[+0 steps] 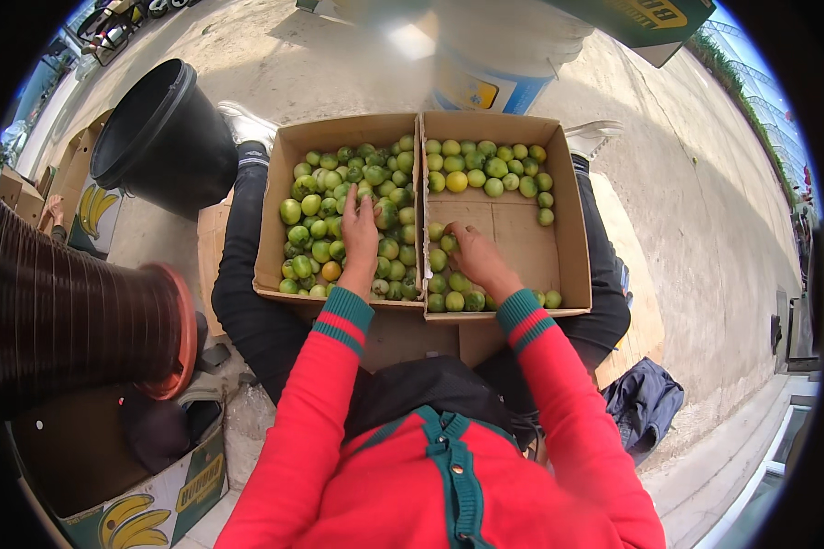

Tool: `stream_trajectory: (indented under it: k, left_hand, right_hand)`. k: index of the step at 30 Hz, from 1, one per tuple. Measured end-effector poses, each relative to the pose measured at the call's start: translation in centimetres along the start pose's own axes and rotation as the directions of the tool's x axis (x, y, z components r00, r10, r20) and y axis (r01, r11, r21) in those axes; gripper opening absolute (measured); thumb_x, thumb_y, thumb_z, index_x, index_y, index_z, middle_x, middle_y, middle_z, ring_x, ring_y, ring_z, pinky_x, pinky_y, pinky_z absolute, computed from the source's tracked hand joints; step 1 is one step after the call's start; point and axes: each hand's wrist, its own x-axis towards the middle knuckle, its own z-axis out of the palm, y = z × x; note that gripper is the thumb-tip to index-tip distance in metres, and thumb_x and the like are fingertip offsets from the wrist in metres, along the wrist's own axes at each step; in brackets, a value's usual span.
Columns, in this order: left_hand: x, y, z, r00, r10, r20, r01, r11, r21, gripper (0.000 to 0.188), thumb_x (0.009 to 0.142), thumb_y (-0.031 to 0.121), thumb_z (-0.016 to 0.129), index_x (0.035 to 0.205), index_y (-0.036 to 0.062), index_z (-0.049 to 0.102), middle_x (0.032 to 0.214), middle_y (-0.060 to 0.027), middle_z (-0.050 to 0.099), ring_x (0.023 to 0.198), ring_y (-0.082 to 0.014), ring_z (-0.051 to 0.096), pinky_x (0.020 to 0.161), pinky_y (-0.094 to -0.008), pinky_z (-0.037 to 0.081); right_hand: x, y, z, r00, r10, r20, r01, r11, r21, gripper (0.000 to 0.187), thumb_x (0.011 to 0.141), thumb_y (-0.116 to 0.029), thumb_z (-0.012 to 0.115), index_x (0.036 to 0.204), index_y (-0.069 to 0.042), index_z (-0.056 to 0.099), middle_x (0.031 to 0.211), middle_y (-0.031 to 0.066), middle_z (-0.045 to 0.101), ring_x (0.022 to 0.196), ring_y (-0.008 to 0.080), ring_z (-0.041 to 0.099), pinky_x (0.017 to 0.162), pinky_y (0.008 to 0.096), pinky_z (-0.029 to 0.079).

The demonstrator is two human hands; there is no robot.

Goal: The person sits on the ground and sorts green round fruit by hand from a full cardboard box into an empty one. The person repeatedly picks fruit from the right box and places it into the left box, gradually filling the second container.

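Observation:
Two open cardboard boxes stand side by side between my legs. The left box [267, 240] is filled with small green tomatoes [309, 204], some dark-streaked and one orange. In the right box [572, 240], green and yellowish tomatoes [495, 167] lie along the far side and in the near left corner, around bare cardboard. My left hand [360, 240] rests over the tomatoes in the left box, fingers stretched out and apart. Near the right box's left wall, my right hand [478, 256] has its fingers bent around a green tomato [448, 243], partly hidden by them.
A black bucket [160, 137] leans at the far left, near a ribbed brown cylinder with an orange rim [178, 329]. Banana cartons [178, 499] stand at left. A white bucket [494, 69] is beyond the boxes. Dark cloth [645, 403] lies at right. Another person's hand [55, 210] shows far left.

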Motion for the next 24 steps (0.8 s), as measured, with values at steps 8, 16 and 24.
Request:
stream_trajectory:
  k: [8, 16, 24]
  left_hand:
    - [0.3, 0.2, 1.1, 0.983, -0.020, 0.184, 0.009, 0.998, 0.062, 0.053, 0.105, 0.030, 0.041, 0.151, 0.0044, 0.031, 0.154, -0.0153, 0.033, 0.137, -0.0261, 0.039, 0.112, -0.0372, 0.035]
    - [-2.8, 3.2, 2.2, 0.827, 0.418, 0.376, -0.547, 0.755, 0.362, 0.058, 0.088, 0.014, 0.066, 0.142, 0.0112, 0.047, 0.134, -0.0122, 0.051, 0.119, -0.0261, 0.051, 0.094, -0.0358, 0.046]
    - [-2.9, 3.0, 2.9, 0.726, 0.566, 0.390, -0.687, 0.587, 0.429, 0.051, 0.086, 0.004, 0.067, 0.135, 0.0078, 0.053, 0.119, -0.0135, 0.057, 0.100, -0.0310, 0.058, 0.084, -0.0356, 0.049]
  right_hand:
    - [0.9, 0.5, -1.2, 0.991, 0.098, -0.089, -0.095, 0.995, 0.035, 0.032, 0.090, -0.019, 0.063, 0.117, -0.006, 0.053, 0.095, 0.0197, 0.065, 0.090, 0.0370, 0.063, 0.077, 0.0426, 0.051]
    - [2.8, -2.4, -2.2, 0.979, 0.174, -0.101, 0.012, 0.449, 0.893, 0.037, 0.100, -0.030, 0.057, 0.120, 0.002, 0.056, 0.095, 0.0023, 0.063, 0.084, 0.0105, 0.059, 0.077, 0.0248, 0.048]
    - [2.7, -3.2, -1.1, 0.986, 0.096, -0.138, 0.059, 0.569, 0.820, 0.033, 0.102, -0.026, 0.054, 0.113, 0.004, 0.064, 0.085, -0.0001, 0.062, 0.082, 0.0065, 0.054, 0.070, 0.0254, 0.045]
